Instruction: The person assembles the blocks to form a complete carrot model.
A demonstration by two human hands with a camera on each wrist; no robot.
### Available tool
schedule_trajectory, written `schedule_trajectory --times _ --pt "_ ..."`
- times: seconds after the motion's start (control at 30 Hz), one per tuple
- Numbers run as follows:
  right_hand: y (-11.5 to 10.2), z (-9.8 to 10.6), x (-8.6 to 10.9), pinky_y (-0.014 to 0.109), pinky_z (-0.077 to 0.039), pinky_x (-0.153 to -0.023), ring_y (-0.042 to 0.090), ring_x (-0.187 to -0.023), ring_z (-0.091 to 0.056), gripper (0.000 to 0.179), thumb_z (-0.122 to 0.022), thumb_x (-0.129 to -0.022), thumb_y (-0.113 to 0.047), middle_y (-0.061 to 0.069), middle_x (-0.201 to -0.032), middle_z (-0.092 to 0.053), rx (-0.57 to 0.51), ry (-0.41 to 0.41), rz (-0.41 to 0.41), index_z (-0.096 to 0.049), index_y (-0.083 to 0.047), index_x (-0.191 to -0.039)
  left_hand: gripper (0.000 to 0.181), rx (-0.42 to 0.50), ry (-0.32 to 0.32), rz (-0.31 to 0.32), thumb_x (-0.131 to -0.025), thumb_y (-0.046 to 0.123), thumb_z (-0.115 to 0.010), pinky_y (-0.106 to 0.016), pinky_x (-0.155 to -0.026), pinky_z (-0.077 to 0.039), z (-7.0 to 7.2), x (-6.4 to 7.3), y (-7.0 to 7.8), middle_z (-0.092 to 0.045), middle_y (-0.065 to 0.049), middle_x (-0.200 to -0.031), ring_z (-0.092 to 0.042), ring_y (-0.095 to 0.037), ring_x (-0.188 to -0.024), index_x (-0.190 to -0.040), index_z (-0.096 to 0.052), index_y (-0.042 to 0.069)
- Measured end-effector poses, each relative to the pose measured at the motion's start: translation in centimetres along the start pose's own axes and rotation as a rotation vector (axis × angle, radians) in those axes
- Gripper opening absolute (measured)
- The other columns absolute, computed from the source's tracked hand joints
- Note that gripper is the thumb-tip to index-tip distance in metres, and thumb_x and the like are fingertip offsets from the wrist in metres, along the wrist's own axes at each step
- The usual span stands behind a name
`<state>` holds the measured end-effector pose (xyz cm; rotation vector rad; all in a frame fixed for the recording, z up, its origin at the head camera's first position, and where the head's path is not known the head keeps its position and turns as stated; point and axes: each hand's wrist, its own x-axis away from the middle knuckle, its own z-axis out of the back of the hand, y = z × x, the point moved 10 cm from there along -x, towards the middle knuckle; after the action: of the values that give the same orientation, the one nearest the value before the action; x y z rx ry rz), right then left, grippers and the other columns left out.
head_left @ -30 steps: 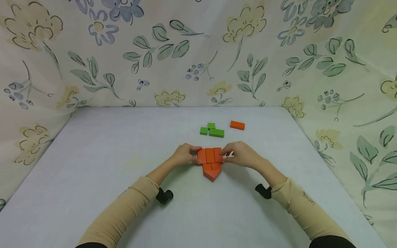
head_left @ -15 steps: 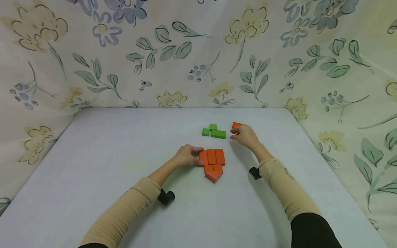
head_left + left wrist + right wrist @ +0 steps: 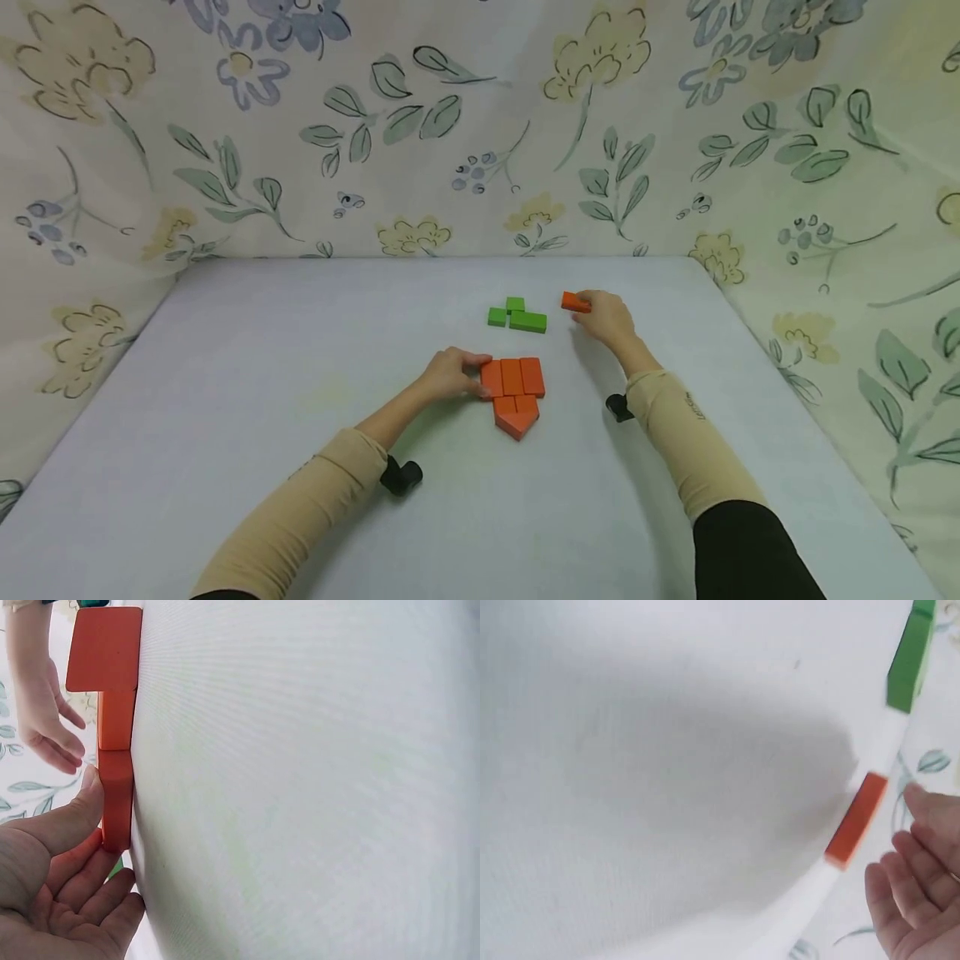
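Note:
Several orange blocks lie fitted together mid-table, a row of three rectangular ones (image 3: 512,377) with a pointed shape (image 3: 517,422) on its near side. My left hand (image 3: 450,375) holds the leftmost block (image 3: 116,799), its thumb and fingers at the block's outer side. Farther back, my right hand (image 3: 607,319) is over the right end of a separate orange block (image 3: 572,301), fingers partly hiding it. In the right wrist view, the relaxed fingers (image 3: 922,874) appear spread above and apart from that block (image 3: 857,820).
Green blocks stand left of the separate orange block: a longer one (image 3: 528,322) and two small ones (image 3: 515,304). A white cloth covers the table (image 3: 300,333). Floral fabric (image 3: 480,150) rises at the back and sides. Black camera mounts (image 3: 401,477) sit at both wrists.
My right hand has left the right side of the joined orange blocks and moved back and right to the separate orange block. My left hand stays at the leftmost block.

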<state>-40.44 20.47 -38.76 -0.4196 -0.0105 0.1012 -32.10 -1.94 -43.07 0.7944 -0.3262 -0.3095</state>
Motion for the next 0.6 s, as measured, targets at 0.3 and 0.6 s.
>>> schedule_trajectory --times 0.3,0.6 --pt "2.9 -0.5 -1.4 0.052 -0.039 -0.104 0.044 -0.128 -0.044 0.049 -0.052 -0.098 -0.009 0.030 -0.142 -0.042 0.056 -0.051 -0.100 -0.041 0.010 -0.141 0.059 0.011 0.001 0.012 -0.077 0.009 -0.081 -0.046 -0.109 -0.035 -0.2 0.0 -0.1 -0.058 -0.014 -0.134 -0.046 -0.032 -0.130 -0.132 -0.061 0.005" --pt "3.2 -0.5 -1.3 0.048 -0.049 -0.085 0.035 -0.093 -0.057 0.039 -0.058 -0.095 -0.011 0.029 -0.124 -0.058 0.114 -0.090 -0.119 -0.055 0.009 -0.129 0.059 0.022 0.006 0.012 -0.078 0.009 -0.081 -0.045 -0.108 -0.037 0.0 0.3 0.0 -0.059 -0.013 -0.134 -0.048 -0.030 -0.129 -0.133 -0.060 0.006"
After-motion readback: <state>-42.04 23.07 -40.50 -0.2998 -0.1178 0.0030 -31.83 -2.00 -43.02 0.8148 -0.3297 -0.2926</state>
